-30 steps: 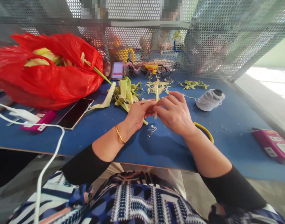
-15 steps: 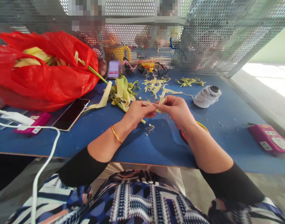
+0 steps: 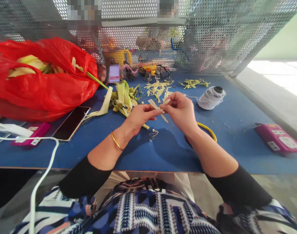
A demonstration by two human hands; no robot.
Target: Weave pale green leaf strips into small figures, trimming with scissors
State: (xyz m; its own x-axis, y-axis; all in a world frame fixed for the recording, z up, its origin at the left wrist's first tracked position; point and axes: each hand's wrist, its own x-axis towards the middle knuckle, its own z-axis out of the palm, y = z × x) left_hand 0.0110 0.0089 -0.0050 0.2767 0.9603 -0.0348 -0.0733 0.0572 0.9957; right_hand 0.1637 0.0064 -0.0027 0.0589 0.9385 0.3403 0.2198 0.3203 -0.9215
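Strips (image 3: 153, 103) of pale leaf cross between the left hand (image 3: 138, 119) and the right hand (image 3: 183, 109), raised over the blue bench (image 3: 148, 159). The fingers of both hands are closed, pinching the strips where they meet, with the fingertips close together. Beyond the left hand lies a heap of leaves (image 3: 123, 94); just right of it, cut pieces (image 3: 156, 87) are scattered. A spool of white thread (image 3: 209, 100) stands near the right hand. On the left, a red bag (image 3: 58, 97) holding more leaves sits beside a phone (image 3: 71, 124).
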